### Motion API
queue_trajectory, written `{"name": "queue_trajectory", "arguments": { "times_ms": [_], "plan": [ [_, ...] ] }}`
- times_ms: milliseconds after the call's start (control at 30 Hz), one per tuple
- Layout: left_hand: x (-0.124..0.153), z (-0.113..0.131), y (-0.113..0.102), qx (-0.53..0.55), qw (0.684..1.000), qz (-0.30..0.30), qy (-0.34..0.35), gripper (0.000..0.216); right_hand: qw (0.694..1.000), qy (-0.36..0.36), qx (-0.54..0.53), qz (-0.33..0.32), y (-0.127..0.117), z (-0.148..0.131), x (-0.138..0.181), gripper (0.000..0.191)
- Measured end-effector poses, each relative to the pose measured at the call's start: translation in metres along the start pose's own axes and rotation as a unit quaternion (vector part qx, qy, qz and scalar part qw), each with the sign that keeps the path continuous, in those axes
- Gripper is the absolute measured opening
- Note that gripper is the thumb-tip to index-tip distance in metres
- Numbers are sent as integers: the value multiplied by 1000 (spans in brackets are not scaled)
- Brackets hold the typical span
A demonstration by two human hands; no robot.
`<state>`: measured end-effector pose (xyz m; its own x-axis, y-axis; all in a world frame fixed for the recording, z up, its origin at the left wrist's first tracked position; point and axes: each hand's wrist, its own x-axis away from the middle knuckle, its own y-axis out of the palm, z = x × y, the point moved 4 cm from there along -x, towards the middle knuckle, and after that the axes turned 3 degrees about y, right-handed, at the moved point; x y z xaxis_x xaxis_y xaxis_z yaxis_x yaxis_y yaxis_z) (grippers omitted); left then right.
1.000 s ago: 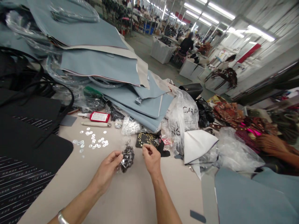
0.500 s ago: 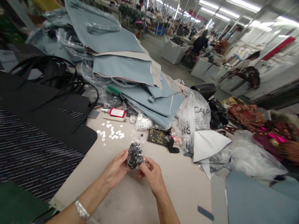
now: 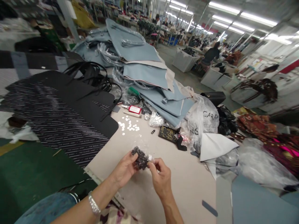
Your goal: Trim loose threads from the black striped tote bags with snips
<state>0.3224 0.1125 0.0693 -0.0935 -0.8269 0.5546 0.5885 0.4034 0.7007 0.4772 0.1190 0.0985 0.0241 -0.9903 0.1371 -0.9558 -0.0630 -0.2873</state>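
Observation:
Both my hands meet over the near part of the beige table (image 3: 187, 183). My left hand (image 3: 125, 169) grips a small clear plastic bag of dark metal parts (image 3: 140, 157) from the left. My right hand (image 3: 160, 175) pinches the same bag at its right side with thumb and forefinger. A silver bracelet (image 3: 93, 203) sits on my left wrist. Beyond the bag lie scattered white discs (image 3: 128, 124), a single small dark part (image 3: 153, 131) and a black card studded with gold dots (image 3: 169, 134).
Black striped panels (image 3: 58, 115) and black straps (image 3: 93, 76) cover the left. Stacked grey-blue panels (image 3: 144, 74) rise behind, with a red-labelled glue tube (image 3: 133, 109) in front. Plastic bags (image 3: 203, 119) and patterned fabric (image 3: 257, 124) crowd the right. A person sits far back.
The view has swung left and back, so the table looks further away. My hands have closed together on the bag; my right hand, free of it a second ago, now pinches it.

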Motion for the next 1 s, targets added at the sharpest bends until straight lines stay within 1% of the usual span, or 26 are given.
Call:
{"name": "queue_trajectory", "arguments": {
  "times_ms": [33, 100, 167, 267, 300, 367, 467, 533, 600, 667, 733, 800, 867, 900, 933, 1000],
  "plan": [
    [2, -2, -2, 9, 1000, 10, 3, 34, 1000, -8, 4, -4, 2, -2, 2, 18],
    [4, -7, -8, 31, 999, 27, 13, 30, 1000, 0, -11, -15, 8, -4, 5, 16],
    [6, -12, -13, 52, 998, 43, 22, 26, 998, 30, -30, -36, 16, -4, 8, 16],
    [12, -17, -21, 72, 995, 61, 22, 22, 996, 65, -13, -58, 28, -1, 14, 17],
    [14, -18, -24, 76, 995, 68, 17, 20, 996, 67, -2, -58, 31, 1, 17, 15],
    [18, -20, -31, 82, 993, 89, 2, 16, 997, 59, 15, -48, 35, 6, 20, 19],
    [18, -22, -42, 86, 988, 125, -29, 9, 997, 11, 79, -25, 41, 13, 21, 24],
    [16, -21, -48, 85, 985, 140, -59, 5, 989, -55, 140, -3, 46, 11, 19, 22],
    [14, -19, -52, 88, 981, 145, -90, 7, 974, -128, 184, 13, 52, 1, 16, 19],
    [12, -15, -53, 97, 978, 145, -111, 9, 961, -182, 210, 10, 58, -11, 14, 17],
    [9, -9, -53, 110, 977, 139, -118, 9, 950, -214, 227, 0, 64, -23, 12, 16],
    [5, -1, -51, 121, 977, 129, -123, 11, 946, -228, 229, -5, 67, -33, 11, 16],
    [0, 6, -50, 128, 976, 115, -134, 12, 952, -223, 211, 6, 67, -41, 10, 14],
    [-3, 9, -50, 131, 976, 108, -140, 13, 958, -208, 196, 13, 65, -44, 10, 13],
    [-6, 12, -50, 133, 975, 100, -147, 13, 967, -181, 176, 19, 64, -45, 10, 12],
    [-12, 16, -51, 135, 974, 85, -158, 16, 987, -98, 121, 27, 61, -46, 8, 16]
  ]
}}
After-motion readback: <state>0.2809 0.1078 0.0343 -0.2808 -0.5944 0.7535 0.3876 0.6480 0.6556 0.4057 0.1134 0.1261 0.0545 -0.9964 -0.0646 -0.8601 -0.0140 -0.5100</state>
